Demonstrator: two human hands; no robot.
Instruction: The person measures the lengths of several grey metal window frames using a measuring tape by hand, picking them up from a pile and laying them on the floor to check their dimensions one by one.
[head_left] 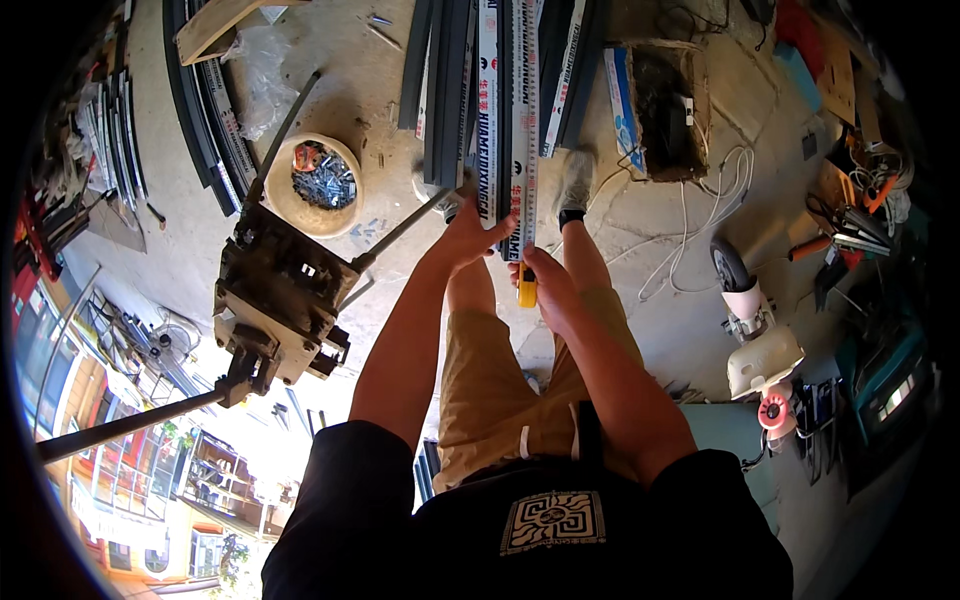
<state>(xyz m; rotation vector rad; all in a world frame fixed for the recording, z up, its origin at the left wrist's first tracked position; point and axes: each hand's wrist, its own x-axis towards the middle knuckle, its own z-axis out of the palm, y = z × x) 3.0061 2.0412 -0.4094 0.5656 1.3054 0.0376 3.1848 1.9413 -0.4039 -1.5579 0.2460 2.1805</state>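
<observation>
A yellow tape measure is held in my right hand, its thumb on the top of the case. The pale tape blade runs out away from me along a long dark metal profile with printed protective film. My left hand grips this profile close to its near end, the thumb lying across it and fingertips showing at its underside. More dark, film-covered profiles lie alongside, reaching past the far edge of the view.
A dark metal machine with long lever bars stands at left. Behind it sits a round tub of small metal parts. A worn box and white cable lie at right, near hand tools and a wheeled pink-and-white device.
</observation>
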